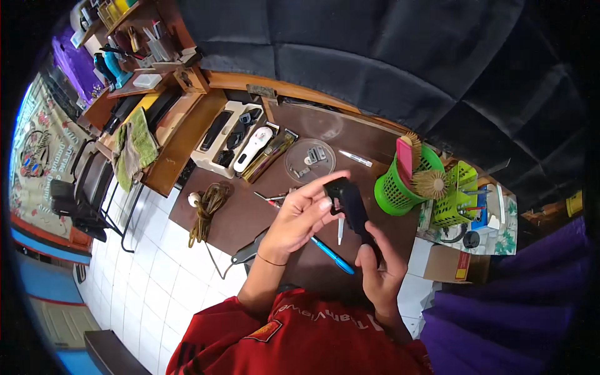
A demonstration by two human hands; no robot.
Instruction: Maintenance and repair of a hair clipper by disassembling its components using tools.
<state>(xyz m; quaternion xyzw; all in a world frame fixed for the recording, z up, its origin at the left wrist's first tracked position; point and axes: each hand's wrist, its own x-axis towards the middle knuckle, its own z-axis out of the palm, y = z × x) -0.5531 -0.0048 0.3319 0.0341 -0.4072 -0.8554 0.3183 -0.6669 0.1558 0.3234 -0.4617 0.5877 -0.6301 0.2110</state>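
Note:
Over the brown table I hold a long black casing (354,206) tilted between both hands; its exact kind is unclear, though it is about the size of a hair clipper. My left hand (299,215) pinches its upper end with thumb and fingers. Around its lower end my right hand (381,265) has its thumb and fingers closed. Below them lie a blue pen (332,255) and a thin white tool (340,230). Red-handled screwdrivers (269,199) rest beyond my left hand, partly covered. A round clear dish (309,160) holds small metal parts.
A white clipper (254,150) lies beside a beige tray (217,153) at the left. A coiled cord (209,209) and a dark corded device (249,251) sit nearer. At right stand a green basket (392,190) with brushes and a green rack (451,209). Black cloth (375,47) hangs behind.

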